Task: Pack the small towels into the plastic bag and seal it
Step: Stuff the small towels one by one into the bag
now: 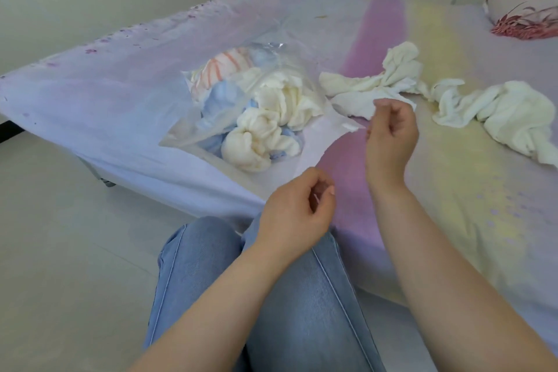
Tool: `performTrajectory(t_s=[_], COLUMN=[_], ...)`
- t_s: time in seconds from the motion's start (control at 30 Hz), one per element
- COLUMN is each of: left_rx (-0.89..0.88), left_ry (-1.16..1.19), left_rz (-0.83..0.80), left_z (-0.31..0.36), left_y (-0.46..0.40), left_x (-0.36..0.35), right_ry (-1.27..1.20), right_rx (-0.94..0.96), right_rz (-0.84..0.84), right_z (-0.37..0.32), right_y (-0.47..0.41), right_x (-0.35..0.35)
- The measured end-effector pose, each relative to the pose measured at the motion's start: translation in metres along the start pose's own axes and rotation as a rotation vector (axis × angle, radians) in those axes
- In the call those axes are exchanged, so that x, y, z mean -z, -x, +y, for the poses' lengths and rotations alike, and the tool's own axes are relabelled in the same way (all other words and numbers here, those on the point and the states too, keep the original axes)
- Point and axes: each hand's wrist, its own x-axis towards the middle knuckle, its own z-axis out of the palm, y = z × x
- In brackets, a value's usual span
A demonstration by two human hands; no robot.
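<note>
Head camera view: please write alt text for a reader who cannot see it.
Two hands, left and right, pinch the open mouth of a clear plastic bag holding white, blue and striped small towels on a bed. Two white towels lie outside it.

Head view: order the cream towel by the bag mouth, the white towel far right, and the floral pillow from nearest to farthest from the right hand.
1. Cream towel, just beyond the right hand.
2. White towel, farther right on the bed.
3. Floral pillow, top right corner.
</note>
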Motion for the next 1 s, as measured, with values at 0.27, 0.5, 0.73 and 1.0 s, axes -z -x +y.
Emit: performTrajectory(t_s=[0.27,0.5,0.73,1.0], left_rx=[0.069,0.177,0.276,0.217], left_ry=[-0.337,-0.267,-0.151,0.119], left_rz=[-0.369,-0.370,-0.386,-0.234], left_z=[0.023,0.007,-0.015,-0.012], left_y=[-0.082,-0.109,-0.107,-0.100], left_x=[-0.054,-0.092,-0.108,-0.110], right_ry=[0.704,0.761,0.979,0.331], right_rx=[-0.069,-0.346,-0.136,-0.328], right_rz=[-0.332,-0.493,-0.565,-0.625], right_z=[0.106,0.137,0.173,0.061], right_y=[-0.097,-0.185,-0.179,-0.058], right_x=[0.025,0.004,0.016,0.067])
